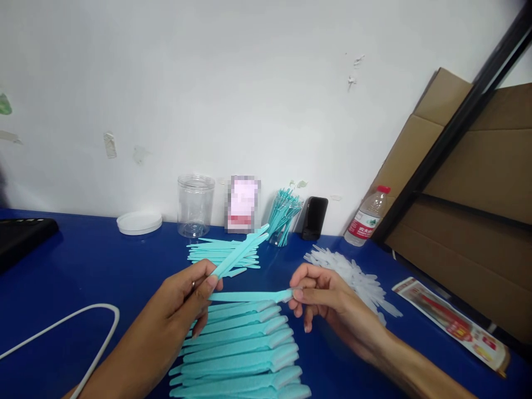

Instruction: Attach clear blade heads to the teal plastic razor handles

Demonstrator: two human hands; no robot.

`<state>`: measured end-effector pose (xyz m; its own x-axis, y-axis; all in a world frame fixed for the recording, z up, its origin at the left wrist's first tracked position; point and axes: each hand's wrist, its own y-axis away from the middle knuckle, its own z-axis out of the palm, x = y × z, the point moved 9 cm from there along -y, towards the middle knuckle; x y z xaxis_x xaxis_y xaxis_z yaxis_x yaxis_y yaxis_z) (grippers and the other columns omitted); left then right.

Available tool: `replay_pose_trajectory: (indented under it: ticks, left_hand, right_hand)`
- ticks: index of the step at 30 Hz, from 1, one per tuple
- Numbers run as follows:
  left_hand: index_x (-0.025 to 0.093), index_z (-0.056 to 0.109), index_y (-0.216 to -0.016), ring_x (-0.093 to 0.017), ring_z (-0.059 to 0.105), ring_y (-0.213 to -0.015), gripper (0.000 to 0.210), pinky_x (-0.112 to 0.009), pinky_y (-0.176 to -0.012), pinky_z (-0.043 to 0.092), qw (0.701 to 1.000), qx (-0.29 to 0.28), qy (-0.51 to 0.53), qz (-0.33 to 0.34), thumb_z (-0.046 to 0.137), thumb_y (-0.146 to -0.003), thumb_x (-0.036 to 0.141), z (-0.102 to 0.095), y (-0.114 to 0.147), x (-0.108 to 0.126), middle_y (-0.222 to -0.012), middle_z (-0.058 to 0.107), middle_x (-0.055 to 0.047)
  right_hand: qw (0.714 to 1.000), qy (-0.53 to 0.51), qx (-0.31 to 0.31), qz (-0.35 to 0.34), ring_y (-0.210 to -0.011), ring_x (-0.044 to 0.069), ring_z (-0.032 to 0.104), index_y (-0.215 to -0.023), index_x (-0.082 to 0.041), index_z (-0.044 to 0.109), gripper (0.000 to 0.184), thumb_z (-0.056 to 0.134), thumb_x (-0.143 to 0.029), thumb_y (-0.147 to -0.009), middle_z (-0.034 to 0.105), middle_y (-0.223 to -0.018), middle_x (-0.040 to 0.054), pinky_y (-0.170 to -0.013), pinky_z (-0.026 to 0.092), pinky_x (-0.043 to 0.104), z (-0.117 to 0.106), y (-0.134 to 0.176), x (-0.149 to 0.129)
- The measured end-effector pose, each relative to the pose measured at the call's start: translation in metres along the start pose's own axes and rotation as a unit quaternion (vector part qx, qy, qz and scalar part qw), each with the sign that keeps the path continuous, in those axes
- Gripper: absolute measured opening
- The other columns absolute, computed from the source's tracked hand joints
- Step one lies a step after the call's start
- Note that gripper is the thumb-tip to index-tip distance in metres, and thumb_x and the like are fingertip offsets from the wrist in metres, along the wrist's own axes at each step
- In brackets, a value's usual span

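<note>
My left hand [187, 296] pinches the near end of a long teal plastic stick [243, 252] that points up and away to the right. My right hand [320, 293] grips the right tip of a second teal stick [249, 296] lying level between both hands. Below them a fanned row of several capped teal pieces [241, 349] lies on the blue table [103, 266]. A loose pile of teal sticks [208, 252] lies behind my left hand, and a heap of clear plastic caps [353, 274] lies just beyond my right hand.
Along the wall stand a clear jar [195, 205], its white lid [139, 223], a cup of teal sticks [282, 219], a black phone [315, 218] and a water bottle [368, 217]. Cardboard [477, 183] leans at right. A white cable [83, 327] curls at left; a printed packet [453, 324] lies right.
</note>
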<state>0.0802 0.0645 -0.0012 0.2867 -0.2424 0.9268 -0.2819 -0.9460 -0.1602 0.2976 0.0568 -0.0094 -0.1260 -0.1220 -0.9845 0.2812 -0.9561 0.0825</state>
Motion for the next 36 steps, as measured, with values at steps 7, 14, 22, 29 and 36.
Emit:
replay_pose_trajectory:
  ticks: [7,14,22,29,36]
  left_hand:
    - [0.024,0.044,-0.068,-0.013,0.04,-0.051,0.05,-0.023,-0.049,0.039,0.998,0.029,-0.043,0.024,0.038,-0.095,0.066,-0.002,0.008,0.013,-0.056,0.045,0.005]
    - [0.025,0.051,-0.071,-0.013,0.041,-0.048,0.045,-0.022,-0.044,0.039,0.996,0.07,-0.039,0.032,0.043,-0.095,0.062,-0.001,0.019,0.016,-0.055,0.045,0.005]
    - [0.024,0.046,-0.072,-0.013,0.04,-0.051,0.044,-0.024,-0.049,0.036,0.997,0.038,-0.053,0.039,0.038,-0.099,0.058,0.0,0.012,0.02,-0.056,0.043,0.006]
    - [0.023,0.046,-0.077,-0.012,0.037,-0.056,0.036,-0.023,-0.053,0.034,0.999,0.018,-0.013,0.034,0.04,-0.101,0.05,-0.002,0.008,0.018,-0.064,0.04,0.007]
    - [0.023,0.046,-0.076,-0.011,0.041,-0.054,0.034,-0.023,-0.051,0.035,1.0,0.0,-0.001,0.032,0.042,-0.1,0.046,0.0,0.006,0.014,-0.062,0.041,0.007]
  right_hand:
    - [0.999,-0.022,-0.027,0.013,-0.059,0.014,0.065,-0.081,-0.014,0.064,0.019,0.081,-0.02,-0.075,0.074,-0.071,0.0062,-0.049,0.055,0.022,0.007,0.003,0.003]
    - [0.999,-0.021,-0.023,0.018,-0.058,0.016,0.07,-0.077,-0.014,0.064,0.02,0.084,-0.019,-0.071,0.076,-0.07,0.0073,-0.051,0.055,0.022,0.011,0.005,0.002]
    - [0.995,0.096,-0.028,-0.028,-0.059,0.015,0.065,-0.087,-0.016,0.07,0.023,0.084,-0.03,-0.074,0.075,-0.07,0.0044,-0.056,0.054,0.025,0.014,0.008,-0.006]
    - [0.918,0.382,-0.043,-0.101,-0.073,0.016,0.06,-0.084,-0.022,0.077,0.012,0.076,-0.034,-0.085,0.071,-0.086,0.0034,-0.063,0.045,0.027,0.019,0.016,-0.019]
    - [0.851,0.478,-0.021,-0.217,-0.066,0.015,0.056,-0.094,-0.023,0.075,0.011,0.069,-0.032,-0.092,0.065,-0.077,0.0027,-0.056,0.042,0.027,0.027,0.028,-0.035]
